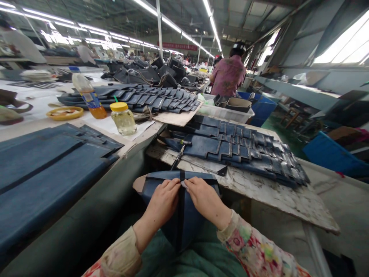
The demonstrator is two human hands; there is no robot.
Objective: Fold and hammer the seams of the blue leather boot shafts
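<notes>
A blue leather-like panel (188,227) with a black strip (181,215) down its middle rests over my lap against the table edge. My left hand (165,197) is closed on its upper part, fingertips pressed beside the strip. From the other side my right hand (204,198) grips the same panel, its fingertips almost meeting the left ones. Something small and pale shows under the right fingers, too little to name. Just beyond the panel lies a hammer (179,154), its handle pointing towards me. The panel's underside and both thumbs are mostly hidden.
Overlapping blue pieces (230,146) cover the worn board (276,196) ahead right. On the left table lie large blue panels (43,161), a yellow-lidded jar (123,120), a bottle (93,104) and a yellow dish (65,113). A person (229,75) sits beyond, near a plastic bin (230,114).
</notes>
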